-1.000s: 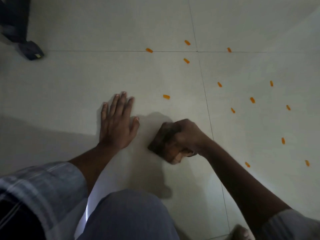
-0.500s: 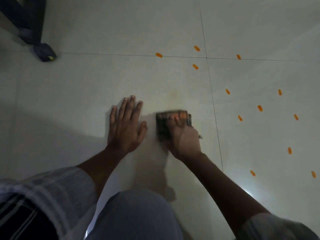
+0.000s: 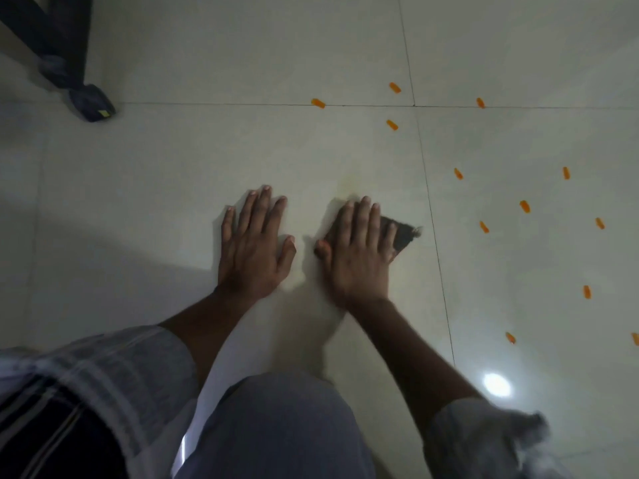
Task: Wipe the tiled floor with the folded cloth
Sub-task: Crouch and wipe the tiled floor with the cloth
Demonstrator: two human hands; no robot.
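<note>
Left hand (image 3: pixel 254 245) laid flat on tiled floor (image 3: pixel 207 160), fingers spread, nothing held. Right hand (image 3: pixel 359 252) just beside, pressed flat, fingers extended, over folded cloth (image 3: pixel 403 233); cloth corner seen at right. Orange marks (image 3: pixel 525 206) scattered beyond.

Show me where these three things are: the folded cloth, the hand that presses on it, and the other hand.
folded cloth (image 3: pixel 403 234): head view, on the dark corner that shows beside the fingers.
right hand (image 3: pixel 359 261): head view, on the back of the hand, flat on the cloth.
left hand (image 3: pixel 252 250): head view, on the back of the hand, flat on the tile.
</note>
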